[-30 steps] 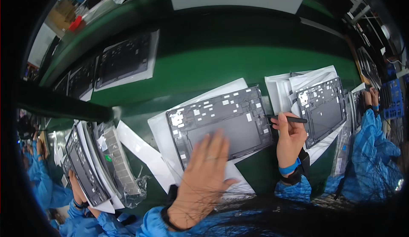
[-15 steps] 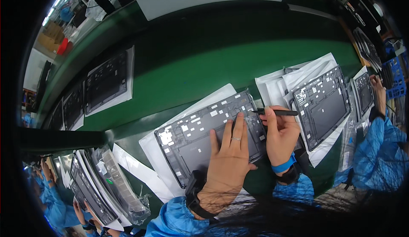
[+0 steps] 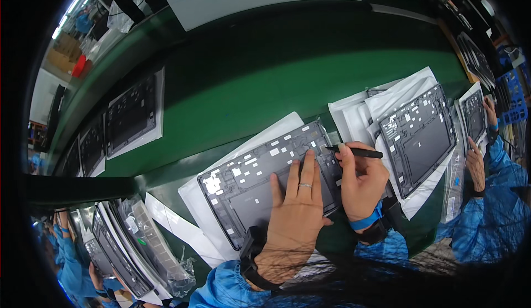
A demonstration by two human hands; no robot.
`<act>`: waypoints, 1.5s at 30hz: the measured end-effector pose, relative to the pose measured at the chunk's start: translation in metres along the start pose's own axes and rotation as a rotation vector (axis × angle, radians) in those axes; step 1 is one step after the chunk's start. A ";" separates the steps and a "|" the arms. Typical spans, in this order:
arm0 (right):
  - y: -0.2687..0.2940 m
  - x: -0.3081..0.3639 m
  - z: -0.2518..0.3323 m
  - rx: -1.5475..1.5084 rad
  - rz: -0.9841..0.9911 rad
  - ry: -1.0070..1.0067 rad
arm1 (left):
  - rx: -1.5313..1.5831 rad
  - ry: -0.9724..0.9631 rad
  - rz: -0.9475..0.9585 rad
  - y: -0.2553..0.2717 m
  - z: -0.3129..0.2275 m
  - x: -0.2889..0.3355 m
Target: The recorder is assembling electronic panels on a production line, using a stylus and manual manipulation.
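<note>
A dark grey tablet-sized housing panel (image 3: 249, 197), dotted with small white and silver pieces, lies on white sheets (image 3: 191, 197) in front of me. My left hand (image 3: 296, 214) rests flat on it with fingers stretched out, a ring on one of them. In a pinch, my right hand (image 3: 362, 180) holds a slim black pointed tool (image 3: 362, 152), pen-like in shape. Its tip is at the panel's upper right part; whether it touches is too small to tell. The far fingers of my right hand are curled and partly hidden.
A second panel (image 3: 420, 147) lies on white wrapping (image 3: 401, 95) to the right. Beyond it a co-worker's hands (image 3: 475, 167) handle another panel (image 3: 474, 114). Several panels (image 3: 133, 114) stand at the far left. Stacked panels (image 3: 119, 247) and a clear plastic bag (image 3: 160, 247) sit near left.
My hands stay nearly in place, the tool's tip still over the same corner, its rear end tilted slightly lower. At the right, a second co-worker's hand now shows beside their panel.
</note>
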State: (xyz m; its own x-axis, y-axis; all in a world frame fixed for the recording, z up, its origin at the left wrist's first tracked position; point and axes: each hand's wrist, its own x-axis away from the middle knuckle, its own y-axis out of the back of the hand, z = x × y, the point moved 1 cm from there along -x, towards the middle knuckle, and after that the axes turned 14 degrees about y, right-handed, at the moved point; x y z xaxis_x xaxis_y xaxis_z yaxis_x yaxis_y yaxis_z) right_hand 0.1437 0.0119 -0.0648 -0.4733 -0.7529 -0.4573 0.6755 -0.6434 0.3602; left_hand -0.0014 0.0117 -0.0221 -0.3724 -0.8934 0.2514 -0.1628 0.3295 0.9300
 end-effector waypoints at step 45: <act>-0.001 0.015 -0.009 -0.053 0.268 0.362 | 0.185 0.840 -0.725 -0.023 0.163 0.039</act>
State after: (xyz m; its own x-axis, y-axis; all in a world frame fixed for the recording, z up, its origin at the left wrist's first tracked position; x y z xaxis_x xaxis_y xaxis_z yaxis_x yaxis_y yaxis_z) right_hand 0.1411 0.0028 -0.0791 -0.0566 -0.7889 -0.6119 0.7799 -0.4176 0.4662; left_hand -0.1609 0.0191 -0.0773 0.5876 -0.7917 -0.1670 -0.2497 -0.3738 0.8933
